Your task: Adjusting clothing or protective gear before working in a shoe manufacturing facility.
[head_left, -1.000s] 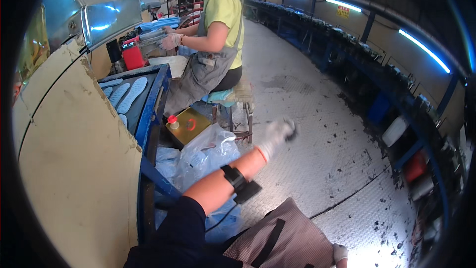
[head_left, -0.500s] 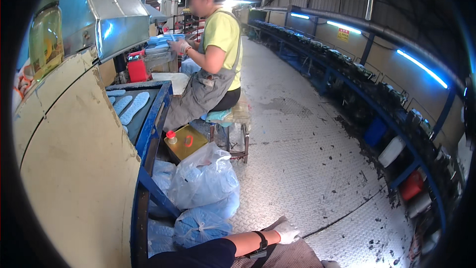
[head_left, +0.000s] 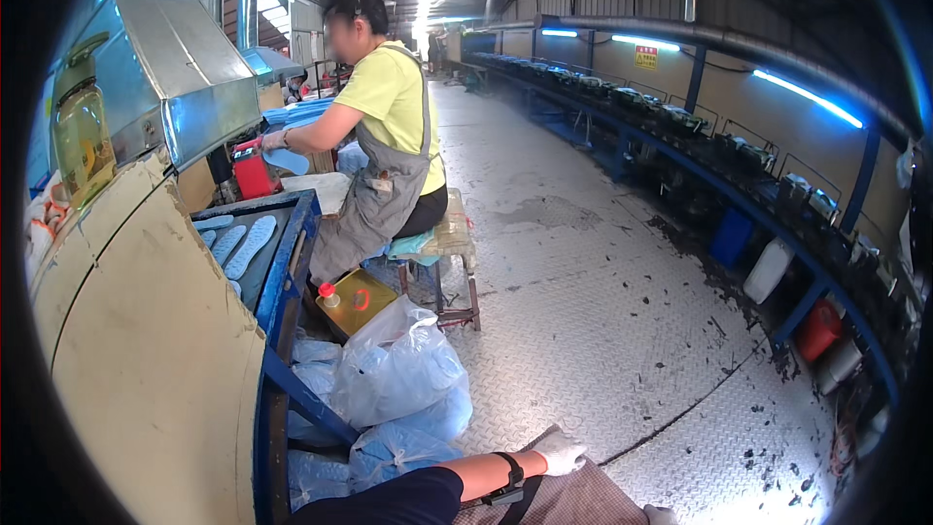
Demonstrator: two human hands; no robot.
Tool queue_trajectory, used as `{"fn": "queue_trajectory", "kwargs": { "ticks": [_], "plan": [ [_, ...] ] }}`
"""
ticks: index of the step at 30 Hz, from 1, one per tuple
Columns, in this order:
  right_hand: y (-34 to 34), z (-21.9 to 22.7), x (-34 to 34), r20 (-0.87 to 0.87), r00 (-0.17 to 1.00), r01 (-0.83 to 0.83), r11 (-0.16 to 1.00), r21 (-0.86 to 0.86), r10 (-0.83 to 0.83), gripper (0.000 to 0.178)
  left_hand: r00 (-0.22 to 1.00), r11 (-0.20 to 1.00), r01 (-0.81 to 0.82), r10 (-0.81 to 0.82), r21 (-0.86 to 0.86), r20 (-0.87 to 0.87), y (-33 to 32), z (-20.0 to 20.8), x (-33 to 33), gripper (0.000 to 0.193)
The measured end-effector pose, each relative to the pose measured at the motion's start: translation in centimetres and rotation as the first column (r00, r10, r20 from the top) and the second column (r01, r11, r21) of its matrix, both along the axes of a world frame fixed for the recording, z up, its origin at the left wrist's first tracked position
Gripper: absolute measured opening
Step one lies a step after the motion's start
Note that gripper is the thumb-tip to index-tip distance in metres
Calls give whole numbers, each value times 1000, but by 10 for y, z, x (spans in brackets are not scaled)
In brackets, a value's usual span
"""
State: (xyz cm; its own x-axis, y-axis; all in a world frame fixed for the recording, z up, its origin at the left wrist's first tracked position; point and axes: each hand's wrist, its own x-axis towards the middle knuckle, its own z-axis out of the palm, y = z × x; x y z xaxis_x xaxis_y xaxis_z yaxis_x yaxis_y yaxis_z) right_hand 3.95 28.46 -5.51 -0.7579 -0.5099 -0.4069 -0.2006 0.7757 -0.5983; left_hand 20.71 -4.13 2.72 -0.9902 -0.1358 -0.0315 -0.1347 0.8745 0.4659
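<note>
My left hand (head_left: 561, 452), in a white glove, rests on the brown checked cloth (head_left: 583, 498) over my lap. Its fingers look laid out over the cloth, with nothing seen in them. A dark band with a buckle-like piece (head_left: 507, 481) circles that wrist. Of my right hand (head_left: 660, 515), only a gloved bit shows at the lower edge; its fingers are hidden. Nearest to my left hand are clear bags (head_left: 403, 452) of light blue pieces. Farther left, several light blue insoles (head_left: 251, 246) lie on a dark belt in a blue frame (head_left: 282, 277).
A seated co-worker in a grey apron (head_left: 394, 199) holds a blue insole (head_left: 286, 161) near a red box (head_left: 255, 173). A gold can with a red cap (head_left: 355, 303) stands by the stool (head_left: 457, 243). A cream machine panel (head_left: 146, 350) fills the left; a long blue-framed line (head_left: 719, 204) runs along the right.
The view has shifted a little, moving the machine and co-worker leftward. The co-worker's hands have lowered toward the red box with a blue insole. My left hand stays on the cloth.
</note>
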Motion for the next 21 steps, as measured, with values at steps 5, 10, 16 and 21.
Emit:
{"fn": "queue_trajectory", "kwargs": {
  "ticks": [5, 10, 16, 21],
  "plan": [
    [0, -4, 2, 3, 1000, -7, 1000, 5, 7, 53, 1000, 1000, 1, -1, 5, -12, 1, 1, 1, 37],
    [-5, -1, -2, -12, 1000, -20, 1000, 15, 21, 53, 997, 999, -23, 25, 31, -71, -2, 2, 2, 36],
    [5, 6, -6, -34, 999, -30, 998, 49, 32, 53, 999, 1000, -21, 21, 13, -34, -5, 5, 7, 30],
    [6, 9, -3, -38, 998, -46, 996, 72, 49, 53, 995, 1000, -31, 31, -1, -93, -3, -3, 8, 29]
  ]
}}
